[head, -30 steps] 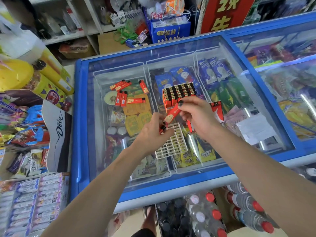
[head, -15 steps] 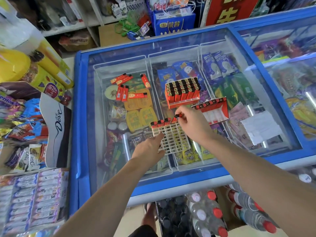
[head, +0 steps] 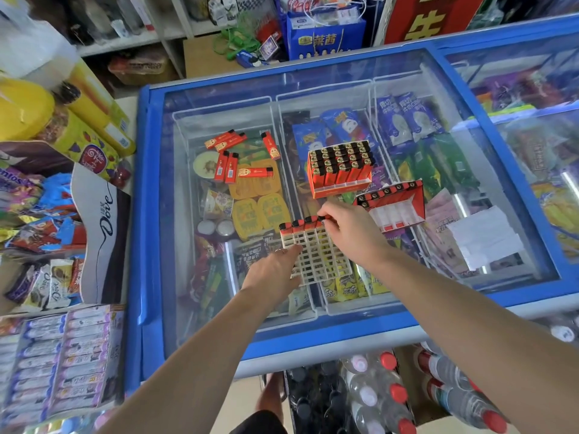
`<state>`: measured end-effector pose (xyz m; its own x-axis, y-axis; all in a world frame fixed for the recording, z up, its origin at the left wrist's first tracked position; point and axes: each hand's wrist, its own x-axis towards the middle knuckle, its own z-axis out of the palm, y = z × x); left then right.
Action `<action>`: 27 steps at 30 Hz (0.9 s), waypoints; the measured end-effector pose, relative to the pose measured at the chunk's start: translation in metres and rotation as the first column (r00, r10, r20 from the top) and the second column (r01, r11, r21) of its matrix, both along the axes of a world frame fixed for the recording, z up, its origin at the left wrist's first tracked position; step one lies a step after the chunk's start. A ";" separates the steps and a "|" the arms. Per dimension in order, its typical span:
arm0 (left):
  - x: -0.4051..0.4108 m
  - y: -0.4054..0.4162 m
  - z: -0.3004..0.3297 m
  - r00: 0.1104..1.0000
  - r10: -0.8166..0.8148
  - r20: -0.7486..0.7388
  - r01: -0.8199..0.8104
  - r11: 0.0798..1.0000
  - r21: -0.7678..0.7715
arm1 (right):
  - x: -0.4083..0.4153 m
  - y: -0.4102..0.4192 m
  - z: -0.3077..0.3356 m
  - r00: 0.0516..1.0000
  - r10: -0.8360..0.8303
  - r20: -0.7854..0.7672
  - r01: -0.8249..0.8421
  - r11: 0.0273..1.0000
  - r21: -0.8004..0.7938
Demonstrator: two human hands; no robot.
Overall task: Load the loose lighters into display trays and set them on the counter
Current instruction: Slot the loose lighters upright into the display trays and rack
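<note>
Right hand (head: 347, 227) pinching a light, slippery red lighter (head: 324, 218) by its black cap, into the white grid tray (head: 316, 255); left hand (head: 275, 270), fingers straight, steadying it.

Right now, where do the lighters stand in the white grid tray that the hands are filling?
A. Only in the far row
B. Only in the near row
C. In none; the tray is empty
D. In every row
A: the white grid tray has lighters only along its far edge, where the right hand pinches the last one; the left hand steadies the near side, and the other cells show through empty.
</note>
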<state>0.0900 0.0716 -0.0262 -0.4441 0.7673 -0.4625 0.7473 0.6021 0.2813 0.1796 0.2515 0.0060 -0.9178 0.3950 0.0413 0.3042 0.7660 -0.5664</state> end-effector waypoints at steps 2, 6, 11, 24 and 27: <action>0.000 0.000 -0.001 1.000 -0.004 -0.002 0.004 1.000 0.011 | 0.000 0.000 -0.002 1.000 -0.014 -0.007 0.014 1.000 -0.003; -0.002 0.002 0.006 1.000 -0.005 0.029 0.005 1.000 0.007 | 0.000 0.000 -0.003 0.998 -0.051 0.039 0.053 0.998 -0.036; -0.001 0.010 0.037 0.951 0.055 0.304 -0.133 0.961 0.242 | 0.004 0.000 0.009 0.994 -0.109 0.021 0.110 0.993 -0.045; -0.002 0.056 0.085 0.836 0.146 0.529 -0.422 0.787 0.450 | 0.023 0.018 0.058 0.972 -0.203 0.117 0.216 0.585 -0.782; 0.002 0.059 0.084 0.826 0.140 0.547 -0.427 0.789 0.442 | 0.026 0.021 0.060 0.981 -0.151 0.118 0.186 0.603 -0.776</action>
